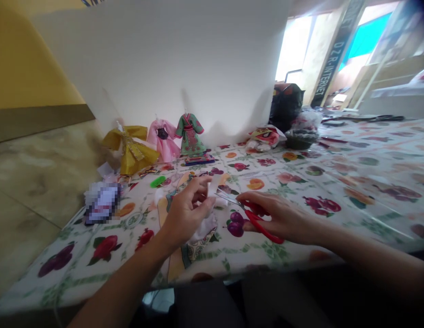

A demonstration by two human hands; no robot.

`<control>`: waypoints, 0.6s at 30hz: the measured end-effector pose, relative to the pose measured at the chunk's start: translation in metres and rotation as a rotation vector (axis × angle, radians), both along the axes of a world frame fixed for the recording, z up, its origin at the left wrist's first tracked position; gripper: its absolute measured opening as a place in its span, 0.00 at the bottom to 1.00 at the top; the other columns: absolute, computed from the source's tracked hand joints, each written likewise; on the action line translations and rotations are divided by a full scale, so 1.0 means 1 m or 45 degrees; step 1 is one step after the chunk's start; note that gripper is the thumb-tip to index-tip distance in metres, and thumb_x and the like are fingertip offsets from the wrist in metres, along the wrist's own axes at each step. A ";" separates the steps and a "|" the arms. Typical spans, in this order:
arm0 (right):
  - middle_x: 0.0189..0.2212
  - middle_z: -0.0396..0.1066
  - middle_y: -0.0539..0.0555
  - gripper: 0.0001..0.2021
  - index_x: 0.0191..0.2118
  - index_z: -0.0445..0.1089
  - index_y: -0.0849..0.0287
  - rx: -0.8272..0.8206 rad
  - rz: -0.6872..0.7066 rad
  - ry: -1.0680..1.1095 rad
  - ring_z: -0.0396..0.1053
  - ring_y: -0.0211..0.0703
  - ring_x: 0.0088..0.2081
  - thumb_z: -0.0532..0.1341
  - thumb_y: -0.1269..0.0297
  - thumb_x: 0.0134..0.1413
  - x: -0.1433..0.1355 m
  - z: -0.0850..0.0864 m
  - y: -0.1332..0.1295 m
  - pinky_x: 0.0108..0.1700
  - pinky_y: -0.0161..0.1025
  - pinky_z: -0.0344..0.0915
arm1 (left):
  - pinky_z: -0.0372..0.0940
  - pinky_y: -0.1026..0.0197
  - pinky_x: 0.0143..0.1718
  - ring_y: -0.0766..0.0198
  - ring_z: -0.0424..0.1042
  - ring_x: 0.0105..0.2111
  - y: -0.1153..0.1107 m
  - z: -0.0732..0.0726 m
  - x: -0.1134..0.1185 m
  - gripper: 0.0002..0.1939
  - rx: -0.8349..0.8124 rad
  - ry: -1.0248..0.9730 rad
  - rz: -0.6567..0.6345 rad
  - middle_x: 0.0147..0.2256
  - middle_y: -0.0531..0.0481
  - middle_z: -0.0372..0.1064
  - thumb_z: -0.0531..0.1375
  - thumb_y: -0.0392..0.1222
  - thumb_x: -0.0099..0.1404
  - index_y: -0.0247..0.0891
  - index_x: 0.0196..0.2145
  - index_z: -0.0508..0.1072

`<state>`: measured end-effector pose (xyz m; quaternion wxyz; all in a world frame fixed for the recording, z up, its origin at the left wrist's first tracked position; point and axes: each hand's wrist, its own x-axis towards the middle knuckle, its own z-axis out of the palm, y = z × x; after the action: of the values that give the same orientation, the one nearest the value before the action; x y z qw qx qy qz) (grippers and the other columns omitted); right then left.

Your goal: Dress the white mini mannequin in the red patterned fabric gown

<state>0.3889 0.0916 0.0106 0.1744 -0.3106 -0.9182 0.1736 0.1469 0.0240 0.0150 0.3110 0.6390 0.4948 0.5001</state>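
Between the fingers of my left hand (189, 207) is a small white strip (213, 184); I cannot tell whether it is cloth or paper. My right hand (278, 214) grips red-handled scissors (257, 223), their metal blades pointing left and reaching the strip. Whether the blades have cut into it is too small to tell. Under my left hand lies white fabric (205, 230) with a patterned edge, on top of a patterned, tan-bordered cloth (174, 262).
Small doll dresses stand along the white board: yellow (131, 152), pink (164, 143) and green (189, 136). A green oval piece (158, 181) lies left of my hands. Farther right are a fabric bundle (264, 138) and a black bag (287, 105). A fruit-print cloth (105, 284) covers the table.
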 end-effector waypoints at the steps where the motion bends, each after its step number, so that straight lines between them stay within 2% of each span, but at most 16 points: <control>1: 0.48 0.74 0.54 0.19 0.55 0.67 0.52 0.016 0.007 0.009 0.73 0.49 0.45 0.59 0.53 0.61 -0.001 -0.001 -0.001 0.46 0.44 0.68 | 0.71 0.59 0.40 0.62 0.73 0.39 0.000 -0.001 0.001 0.20 0.007 0.023 0.000 0.40 0.48 0.70 0.60 0.43 0.66 0.43 0.55 0.66; 9: 0.41 0.77 0.54 0.16 0.54 0.70 0.53 0.104 0.047 -0.013 0.75 0.46 0.38 0.57 0.59 0.62 -0.002 -0.007 0.002 0.38 0.40 0.69 | 0.70 0.59 0.40 0.63 0.73 0.37 0.001 -0.006 0.002 0.21 0.024 0.139 -0.010 0.38 0.50 0.69 0.60 0.41 0.65 0.44 0.56 0.67; 13: 0.42 0.77 0.54 0.18 0.56 0.69 0.54 0.128 0.038 -0.042 0.75 0.46 0.38 0.57 0.59 0.63 -0.002 -0.009 0.004 0.38 0.39 0.69 | 0.70 0.59 0.39 0.64 0.73 0.36 -0.001 -0.005 0.002 0.21 -0.004 0.199 -0.023 0.39 0.49 0.71 0.60 0.41 0.65 0.44 0.56 0.67; 18: 0.41 0.78 0.53 0.16 0.54 0.71 0.51 0.180 0.058 -0.024 0.75 0.45 0.37 0.57 0.60 0.62 -0.002 -0.006 0.003 0.37 0.38 0.69 | 0.70 0.58 0.41 0.63 0.73 0.36 -0.001 -0.005 0.001 0.21 0.008 0.228 -0.039 0.40 0.48 0.71 0.60 0.41 0.66 0.44 0.56 0.67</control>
<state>0.3870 0.0947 0.0042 0.1831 -0.2782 -0.9366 0.1091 0.1477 0.0235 0.0103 0.2712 0.6897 0.5090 0.4377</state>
